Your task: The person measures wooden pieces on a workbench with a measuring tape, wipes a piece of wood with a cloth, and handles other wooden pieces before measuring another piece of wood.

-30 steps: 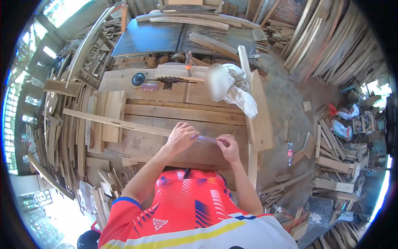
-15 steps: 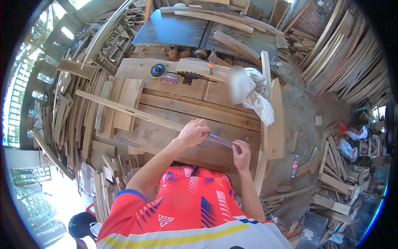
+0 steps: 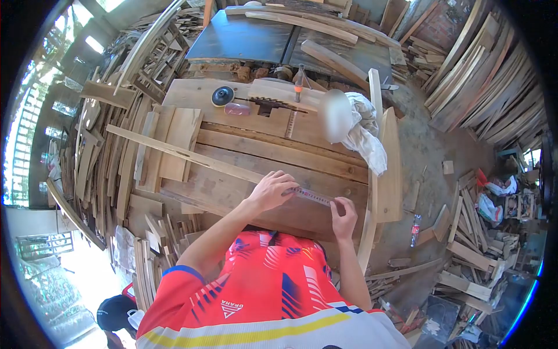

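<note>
Straight, pale ruled strip [image 3: 314, 196] over workbench [image 3: 290, 221]

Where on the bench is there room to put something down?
Bare wood shows between the measuring tape and the shirt, and between the thin strip and the white cloth. The far side, around the black disc and pink block, is crowded.

Markings were inspected on three items. The red shirt [image 3: 256, 279] at the near side carries white lettering [image 3: 233, 305], left of centre, beside a white triangular emblem [image 3: 231, 312]; it appears to read "DRAHA", though the first letter could be an O. The measuring tape [image 3: 314, 196] above the near part of the wooden bench [image 3: 226, 186] bears a row of printed digits with a red mark among them; individual values are too small to certify. The bottle [image 3: 415, 231] at right has a red label, its wording illegible.
</note>
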Demonstrator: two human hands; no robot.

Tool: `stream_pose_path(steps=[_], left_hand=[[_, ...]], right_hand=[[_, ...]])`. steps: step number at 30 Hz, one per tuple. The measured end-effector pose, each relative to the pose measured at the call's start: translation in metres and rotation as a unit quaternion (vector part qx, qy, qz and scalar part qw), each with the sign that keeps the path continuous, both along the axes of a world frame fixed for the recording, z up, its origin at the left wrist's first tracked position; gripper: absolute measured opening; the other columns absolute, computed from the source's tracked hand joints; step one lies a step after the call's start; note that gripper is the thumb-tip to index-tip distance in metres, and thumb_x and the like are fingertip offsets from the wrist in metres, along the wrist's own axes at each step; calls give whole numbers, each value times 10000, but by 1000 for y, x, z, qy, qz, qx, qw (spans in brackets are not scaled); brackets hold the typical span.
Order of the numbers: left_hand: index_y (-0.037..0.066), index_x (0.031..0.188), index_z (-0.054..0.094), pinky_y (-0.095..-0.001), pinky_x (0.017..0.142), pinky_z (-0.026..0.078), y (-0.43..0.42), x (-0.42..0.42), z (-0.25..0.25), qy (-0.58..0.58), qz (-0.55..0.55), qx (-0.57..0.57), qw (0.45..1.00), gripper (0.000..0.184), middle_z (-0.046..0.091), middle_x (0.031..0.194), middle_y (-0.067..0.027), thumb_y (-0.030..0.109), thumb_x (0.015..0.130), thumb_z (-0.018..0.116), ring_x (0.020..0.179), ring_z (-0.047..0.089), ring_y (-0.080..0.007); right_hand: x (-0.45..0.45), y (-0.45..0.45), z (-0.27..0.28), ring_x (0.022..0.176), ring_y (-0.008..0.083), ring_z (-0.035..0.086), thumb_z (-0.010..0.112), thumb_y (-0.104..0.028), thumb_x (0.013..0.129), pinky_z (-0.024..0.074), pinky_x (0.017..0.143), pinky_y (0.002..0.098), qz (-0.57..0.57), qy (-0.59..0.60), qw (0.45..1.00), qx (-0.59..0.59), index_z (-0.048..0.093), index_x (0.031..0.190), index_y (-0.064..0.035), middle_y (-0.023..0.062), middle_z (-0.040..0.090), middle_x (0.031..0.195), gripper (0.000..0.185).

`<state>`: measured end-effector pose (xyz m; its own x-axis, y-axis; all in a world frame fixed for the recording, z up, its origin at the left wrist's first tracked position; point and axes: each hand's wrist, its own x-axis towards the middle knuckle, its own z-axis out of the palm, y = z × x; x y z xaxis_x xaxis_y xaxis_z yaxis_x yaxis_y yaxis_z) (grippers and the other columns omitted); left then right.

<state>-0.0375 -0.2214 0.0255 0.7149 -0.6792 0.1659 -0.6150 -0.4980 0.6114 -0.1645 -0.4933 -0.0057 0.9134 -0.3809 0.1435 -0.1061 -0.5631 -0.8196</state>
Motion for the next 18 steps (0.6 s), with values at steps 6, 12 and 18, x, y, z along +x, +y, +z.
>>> stream_pose_path(steps=[6,12,18], left_hand=[[127,1081,787,-412,971,536,-4,2,7,-26,-7,-9,1000,229,737,1075,-38,210,868,805,1054,660,-271],[116,1071,793,-415,939,543,-7,0,-2,-23,2,-36,999,233,739,1067,-51,180,850,826,1011,664,-276],[114,1053,805,-414,939,535,-10,0,0,-11,10,-32,999,223,737,1062,-47,189,845,835,1014,663,-272]], right_hand=[[-10,-14,7,1085,319,690,842,-142,859,548,968,398,49,-10,998,-27,731,1082,-34,144,720,1140,272],[-16,-25,1,1049,301,694,851,-166,851,564,923,393,7,49,999,21,733,1099,-27,130,726,1101,308],[-18,-28,-6,1015,298,687,855,-187,847,566,903,392,16,29,999,1,746,1109,-30,123,731,1099,324]])
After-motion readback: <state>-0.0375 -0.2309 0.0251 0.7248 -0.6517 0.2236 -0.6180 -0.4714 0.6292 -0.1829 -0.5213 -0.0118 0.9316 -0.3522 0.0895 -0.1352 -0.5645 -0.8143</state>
